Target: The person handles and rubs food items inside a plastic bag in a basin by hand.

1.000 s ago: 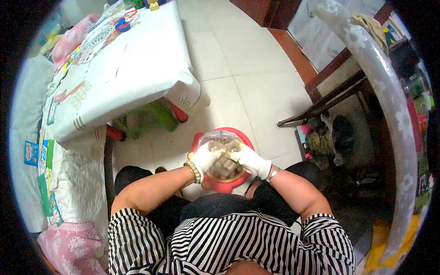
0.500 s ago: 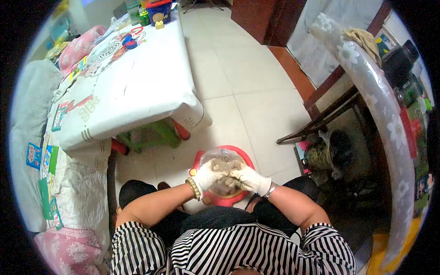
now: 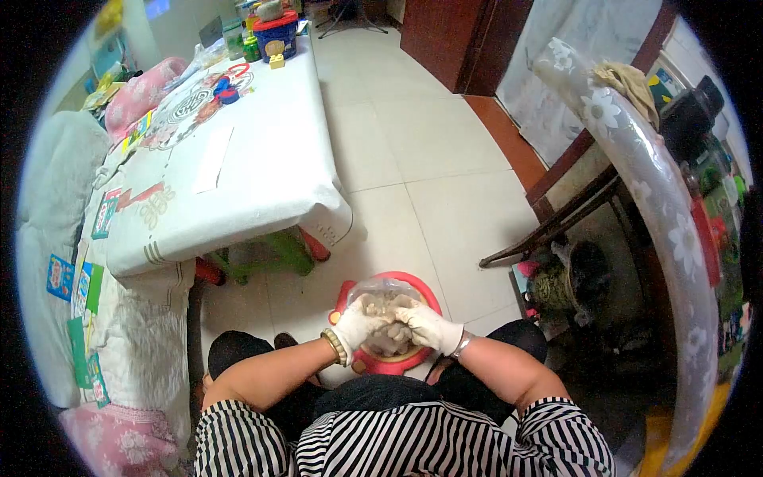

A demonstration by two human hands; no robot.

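At the far left a grey sofa (image 3: 56, 183) is seen, with one pink cushion (image 3: 143, 89) at its far end and coloured cards strewn along its edge. Beside it one low table (image 3: 262, 187) is draped in a white cloth, on which one white strip of paper (image 3: 213, 159) lies near the middle and one blue tub with a red lid (image 3: 276, 30) stands at the far end among small toys too small to be counted. One green stool (image 3: 266, 250) is tucked under the near corner of the table. On the tiled floor just in front of the knees one red basin (image 3: 389, 362) is set, lined with a clear plastic bag (image 3: 381, 288) and filled with pale lumps whose number cannot be told. Two hands in white gloves are held together over the basin: the left hand (image 3: 359, 322), with one beaded bracelet at its wrist, and the right hand (image 3: 425, 324), with one bangle, are both closed around one lump (image 3: 389, 310), fingers touching. Further right dark chair legs (image 3: 548, 226) and one round table edge with flower-print covering (image 3: 660, 191) are seen.
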